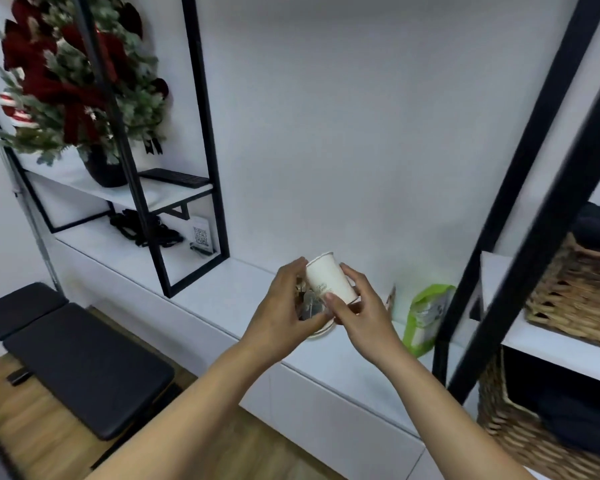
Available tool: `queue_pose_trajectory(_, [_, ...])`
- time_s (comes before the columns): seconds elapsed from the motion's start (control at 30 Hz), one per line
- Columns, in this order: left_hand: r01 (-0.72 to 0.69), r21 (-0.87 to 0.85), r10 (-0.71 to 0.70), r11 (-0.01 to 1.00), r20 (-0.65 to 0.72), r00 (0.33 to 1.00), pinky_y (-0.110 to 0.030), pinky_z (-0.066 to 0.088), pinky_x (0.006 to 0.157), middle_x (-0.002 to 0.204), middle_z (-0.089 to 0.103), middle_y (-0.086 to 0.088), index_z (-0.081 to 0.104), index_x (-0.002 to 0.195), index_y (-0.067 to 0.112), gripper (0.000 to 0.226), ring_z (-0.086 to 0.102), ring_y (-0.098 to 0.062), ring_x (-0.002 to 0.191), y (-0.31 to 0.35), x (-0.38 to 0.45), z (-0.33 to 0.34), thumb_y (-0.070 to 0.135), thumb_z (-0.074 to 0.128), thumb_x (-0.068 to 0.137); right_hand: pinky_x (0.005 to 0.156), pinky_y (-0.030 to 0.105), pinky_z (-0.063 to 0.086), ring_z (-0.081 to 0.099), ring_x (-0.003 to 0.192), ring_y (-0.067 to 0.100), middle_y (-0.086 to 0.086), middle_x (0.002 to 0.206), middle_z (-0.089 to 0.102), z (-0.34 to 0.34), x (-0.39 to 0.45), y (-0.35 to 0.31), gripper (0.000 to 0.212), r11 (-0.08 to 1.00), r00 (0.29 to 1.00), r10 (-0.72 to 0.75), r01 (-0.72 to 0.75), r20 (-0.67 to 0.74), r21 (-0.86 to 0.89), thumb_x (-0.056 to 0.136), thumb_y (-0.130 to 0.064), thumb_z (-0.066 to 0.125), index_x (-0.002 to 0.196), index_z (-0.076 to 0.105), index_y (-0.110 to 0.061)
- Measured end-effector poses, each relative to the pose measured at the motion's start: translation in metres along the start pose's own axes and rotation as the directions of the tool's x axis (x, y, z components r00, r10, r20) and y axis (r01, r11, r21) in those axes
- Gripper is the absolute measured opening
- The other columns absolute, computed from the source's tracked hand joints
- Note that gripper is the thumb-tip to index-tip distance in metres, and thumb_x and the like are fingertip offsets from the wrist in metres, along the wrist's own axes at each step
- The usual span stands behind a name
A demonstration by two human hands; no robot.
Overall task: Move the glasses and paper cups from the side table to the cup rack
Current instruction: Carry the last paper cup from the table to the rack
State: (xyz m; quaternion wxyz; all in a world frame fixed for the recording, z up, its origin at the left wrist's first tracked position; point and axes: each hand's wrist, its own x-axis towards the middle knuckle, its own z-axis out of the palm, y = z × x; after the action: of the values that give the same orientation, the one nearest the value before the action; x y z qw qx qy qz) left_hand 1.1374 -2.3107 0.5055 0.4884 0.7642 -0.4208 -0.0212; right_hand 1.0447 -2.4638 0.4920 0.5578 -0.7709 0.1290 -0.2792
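Observation:
A white paper cup (328, 277) is held tilted in the air above the white ledge (222, 296), between both my hands. My right hand (364, 313) grips its lower side and base. My left hand (284, 313) touches its left side and also seems to hold a dark, partly see-through object (309, 303) below the cup; I cannot tell whether that is a glass. A white round rim (321, 331) peeks out under my hands, resting on the ledge.
A green and white packet (425, 317) stands on the ledge to the right. Black metal shelf frames (534, 209) with wicker baskets (575, 289) are at the right. A decorated tree in a black pot (104, 171) sits on the left shelf. A black padded bench (84, 365) is lower left.

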Motion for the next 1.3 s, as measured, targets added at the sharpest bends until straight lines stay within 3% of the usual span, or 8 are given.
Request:
queue_pose_trajectory(0.13, [-0.059,0.133,0.062,0.989,-0.019,0.998,-0.026,0.035,0.117,0.161,0.036,0.01,0.037,0.156,0.023,0.077,0.035,-0.004,0.145,-0.027,0.049,-0.001,0.025,0.078,0.09,0.079,0.01,0.045,0.06,0.099,0.006,-0.015,0.121,0.05,0.004,0.049,0.033,0.06,0.99,1.0,0.005,-0.009,-0.031,-0.137,0.09,-0.044,0.069,0.142,0.04,-0.052])
queue_pose_trajectory(0.27, [-0.16,0.257,0.157,0.953,0.03,0.987,-0.031,0.034,0.119,0.164,0.036,0.005,0.047,0.152,0.019,0.064,0.036,-0.013,0.148,-0.057,0.106,0.011,0.015,0.072,0.094,0.067,0.011,0.042,0.064,0.089,0.01,-0.013,0.112,0.055,0.006,0.113,0.057,0.057,0.983,0.998,0.021,-0.033,-0.064,-0.179,0.083,-0.043,0.078,0.128,0.043,-0.043])
queue_pose_trajectory(0.43, [-0.076,0.218,0.075,0.973,0.012,0.997,-0.031,0.047,0.107,0.163,0.031,0.012,0.049,0.151,0.026,0.059,0.046,-0.008,0.138,-0.1,0.187,0.018,0.013,0.067,0.096,0.068,0.027,0.05,0.07,0.077,0.021,-0.012,0.108,0.057,0.005,0.204,0.074,0.054,0.992,0.992,0.031,-0.045,-0.119,-0.119,0.081,-0.034,0.082,0.116,0.041,-0.033])
queue_pose_trajectory(0.5, [-0.047,0.216,0.042,0.975,0.029,0.999,-0.034,0.05,0.104,0.16,0.033,0.014,0.048,0.151,0.029,0.058,0.051,-0.009,0.131,-0.115,0.222,0.02,0.016,0.067,0.098,0.068,0.029,0.05,0.07,0.078,0.022,-0.014,0.113,0.057,0.002,0.238,0.08,0.052,0.992,0.992,0.013,-0.028,-0.126,-0.12,0.081,-0.033,0.081,0.116,0.043,-0.032])
queue_pose_trajectory(0.77, [0.065,0.213,-0.071,0.975,0.02,0.997,-0.028,0.046,0.096,0.128,0.062,0.011,0.059,0.13,0.023,0.036,0.056,-0.01,0.118,-0.181,0.323,0.059,0.031,0.069,0.096,0.072,0.008,0.046,0.064,0.078,-0.002,-0.014,0.119,0.057,-0.003,0.337,0.144,0.052,0.984,0.998,0.051,-0.057,-0.037,-0.167,0.085,-0.023,0.077,0.129,0.052,-0.036])
queue_pose_trajectory(0.83, [0.078,0.197,-0.092,0.977,0.067,0.993,-0.032,0.048,0.098,0.128,0.062,0.011,0.058,0.134,0.025,0.039,0.057,-0.01,0.118,-0.2,0.334,0.071,0.034,0.067,0.097,0.078,0.013,0.05,0.065,0.084,0.0,-0.008,0.123,0.055,0.002,0.349,0.164,0.055,0.979,0.998,0.057,-0.058,-0.01,-0.196,0.087,-0.019,0.075,0.135,0.052,-0.033])
queue_pose_trajectory(1.03, [0.16,0.104,-0.178,0.982,0.207,0.962,-0.035,0.052,0.102,0.139,0.063,0.009,0.056,0.144,0.027,0.042,0.063,-0.009,0.118,-0.262,0.369,0.096,0.03,0.062,0.102,0.073,0.002,0.043,0.061,0.079,-0.009,-0.012,0.123,0.046,0.015,0.379,0.226,0.059,0.938,0.986,0.165,-0.149,0.024,-0.314,0.089,-0.021,0.073,0.142,0.047,-0.025])
queue_pose_trajectory(1.3, [0.295,0.047,-0.292,0.954,0.356,0.888,-0.031,0.056,0.09,0.114,0.075,0.005,0.068,0.124,0.024,0.026,0.071,-0.009,0.102,-0.337,0.4,0.123,0.036,0.061,0.103,0.081,0.02,0.049,0.062,0.083,0.002,-0.003,0.131,0.046,0.041,0.402,0.292,0.055,0.86,0.946,0.315,-0.251,0.076,-0.444,0.091,-0.018,0.071,0.141,0.047,-0.019])
